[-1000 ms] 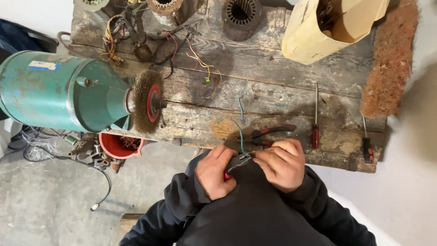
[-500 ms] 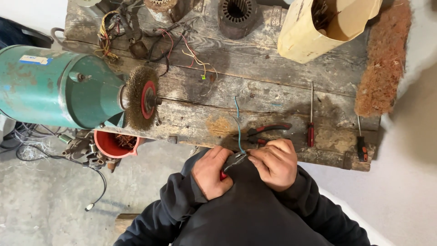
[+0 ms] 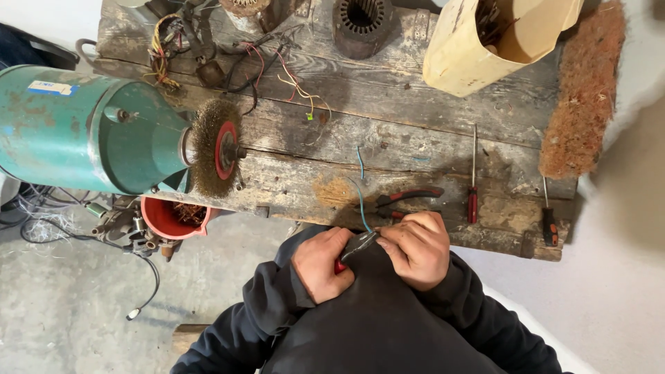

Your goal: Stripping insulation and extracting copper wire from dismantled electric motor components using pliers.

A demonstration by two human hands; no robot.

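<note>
While gripping a small red-handled cutter (image 3: 352, 249) low against the chest, left hand (image 3: 320, 263) closed round the handles, tool head pointing right toward the other hand. Right hand (image 3: 417, 248) curled narrow, fingertips pinching the near end of a thin blue wire (image 3: 360, 201). Wire rising from the pinch up onto the wooden bench (image 3: 415, 138), far end lying loose on the planks, apparently so the bench carries the slack while the near end gets worked close to the body. Both hands just off the bench's near edge, over the lap, touching each other at the tool.

Close on the right: red-handled pliers (image 3: 405, 199) flat on the planks just above the right hand, two screwdrivers (image 3: 472, 187) further right near the edge. Wire-brush wheel (image 3: 216, 149) on the green motor (image 3: 90, 128) well to the left, apart from the hands. Red tub (image 3: 170, 216) under the edge at left. Open planks around the wire's middle; bare concrete floor (image 3: 83, 325) to the left.
</note>
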